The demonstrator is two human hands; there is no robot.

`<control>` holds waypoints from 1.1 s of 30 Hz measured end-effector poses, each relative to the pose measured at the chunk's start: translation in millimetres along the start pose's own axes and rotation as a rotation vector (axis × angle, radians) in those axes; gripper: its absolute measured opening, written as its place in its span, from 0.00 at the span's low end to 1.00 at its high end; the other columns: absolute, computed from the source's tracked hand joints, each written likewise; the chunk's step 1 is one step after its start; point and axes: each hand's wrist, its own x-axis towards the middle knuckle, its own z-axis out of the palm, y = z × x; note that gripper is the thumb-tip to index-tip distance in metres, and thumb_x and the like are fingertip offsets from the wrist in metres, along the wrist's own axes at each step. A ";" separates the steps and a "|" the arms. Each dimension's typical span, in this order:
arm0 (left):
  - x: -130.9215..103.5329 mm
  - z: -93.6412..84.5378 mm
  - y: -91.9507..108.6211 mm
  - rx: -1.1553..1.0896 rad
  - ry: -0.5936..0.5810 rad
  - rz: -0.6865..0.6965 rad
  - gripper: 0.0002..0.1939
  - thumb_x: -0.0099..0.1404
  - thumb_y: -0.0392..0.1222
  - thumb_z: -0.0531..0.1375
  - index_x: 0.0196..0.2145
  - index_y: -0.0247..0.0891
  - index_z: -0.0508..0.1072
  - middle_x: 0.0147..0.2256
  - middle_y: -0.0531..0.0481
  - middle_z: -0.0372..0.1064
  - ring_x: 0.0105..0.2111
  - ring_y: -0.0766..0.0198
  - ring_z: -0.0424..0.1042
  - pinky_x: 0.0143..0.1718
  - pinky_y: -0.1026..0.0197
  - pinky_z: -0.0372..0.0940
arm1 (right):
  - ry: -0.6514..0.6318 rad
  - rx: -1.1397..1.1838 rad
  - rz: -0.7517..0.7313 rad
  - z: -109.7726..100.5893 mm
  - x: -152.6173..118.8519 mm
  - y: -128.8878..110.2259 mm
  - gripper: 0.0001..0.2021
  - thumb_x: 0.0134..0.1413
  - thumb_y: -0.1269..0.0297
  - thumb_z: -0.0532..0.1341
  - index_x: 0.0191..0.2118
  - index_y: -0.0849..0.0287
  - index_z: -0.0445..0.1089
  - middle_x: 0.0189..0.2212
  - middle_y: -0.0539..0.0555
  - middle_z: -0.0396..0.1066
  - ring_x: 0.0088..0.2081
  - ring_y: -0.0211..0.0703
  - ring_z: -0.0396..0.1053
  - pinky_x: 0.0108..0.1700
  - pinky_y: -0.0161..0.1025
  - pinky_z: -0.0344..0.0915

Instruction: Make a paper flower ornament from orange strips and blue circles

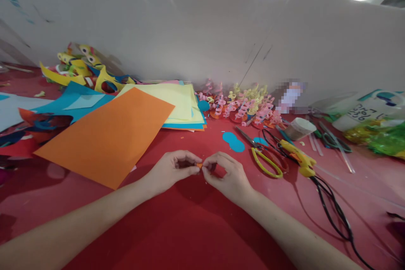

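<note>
A tiny orange paper piece (199, 165) sits between my fingertips, low over the red table. My left hand (176, 169) pinches it from the left with thumb and forefinger. From the other side, the thumb and forefinger of my right hand (228, 176) are closed at its edge. The fingers cover most of the piece, so its full shape is hidden. Left of my hands lies a large orange sheet (110, 135), over a stack of pale yellow and blue sheets (182, 99). Beyond my right hand are overlapping blue paper circles (233, 141).
Scissors (265, 160) with yellow and red handles lie to the right, by a yellow glue gun (299, 158) with a black cord. Pink and yellow paper curls (243, 107) stand along the wall. A white cup-like container (300, 128) and a marked white bottle (363, 114) are farther right.
</note>
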 end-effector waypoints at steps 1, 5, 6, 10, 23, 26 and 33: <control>-0.4 0.7 0.3 -0.004 0.001 0.000 0.08 0.54 0.40 0.63 0.33 0.37 0.73 0.33 0.50 0.73 0.35 0.63 0.71 0.41 0.58 0.65 | 0.002 -0.004 0.004 0.2 0.1 -0.4 0.04 0.47 0.74 0.57 0.28 0.57 0.65 0.23 0.49 0.67 0.26 0.36 0.65 0.30 0.33 0.65; -1.8 4.8 0.7 -0.037 -0.019 -0.011 0.09 0.53 0.40 0.63 0.34 0.37 0.73 0.33 0.50 0.73 0.36 0.62 0.71 0.42 0.57 0.64 | 0.023 -0.048 -0.008 0.5 0.2 -3.1 0.05 0.43 0.75 0.56 0.25 0.57 0.63 0.21 0.48 0.65 0.24 0.35 0.64 0.27 0.32 0.64; -2.0 6.0 0.6 -0.050 -0.013 -0.022 0.11 0.53 0.40 0.64 0.35 0.37 0.72 0.34 0.50 0.72 0.36 0.62 0.71 0.42 0.57 0.64 | 0.027 -0.064 -0.012 0.5 0.0 -3.8 0.05 0.42 0.75 0.56 0.25 0.57 0.63 0.20 0.48 0.65 0.23 0.35 0.63 0.26 0.31 0.64; -2.3 9.2 0.7 -0.077 0.074 -0.051 0.15 0.50 0.39 0.65 0.36 0.39 0.67 0.31 0.53 0.69 0.35 0.63 0.70 0.40 0.58 0.65 | 0.057 -0.121 -0.028 0.8 -1.4 -5.2 0.05 0.43 0.74 0.56 0.24 0.57 0.63 0.20 0.48 0.64 0.22 0.35 0.62 0.25 0.31 0.63; -0.2 4.2 2.1 -0.085 0.075 0.004 0.08 0.55 0.38 0.62 0.35 0.38 0.72 0.34 0.52 0.72 0.37 0.64 0.70 0.43 0.59 0.63 | 0.046 -0.010 0.033 -3.0 0.0 2.9 0.05 0.50 0.74 0.57 0.31 0.57 0.66 0.26 0.50 0.68 0.28 0.37 0.67 0.34 0.36 0.67; -0.2 4.2 1.7 -0.075 0.058 0.018 0.08 0.55 0.37 0.61 0.35 0.38 0.72 0.34 0.52 0.72 0.37 0.64 0.70 0.43 0.59 0.63 | 0.034 -0.001 0.017 -2.6 0.0 2.2 0.05 0.50 0.74 0.57 0.31 0.56 0.66 0.26 0.51 0.69 0.28 0.37 0.67 0.33 0.35 0.67; -0.6 4.9 2.9 -0.040 0.059 0.029 0.07 0.55 0.37 0.62 0.34 0.37 0.73 0.34 0.51 0.73 0.37 0.64 0.71 0.42 0.60 0.65 | 0.036 -0.004 -0.018 -0.1 -0.8 1.1 0.05 0.49 0.74 0.57 0.31 0.57 0.66 0.25 0.51 0.68 0.27 0.36 0.67 0.32 0.34 0.67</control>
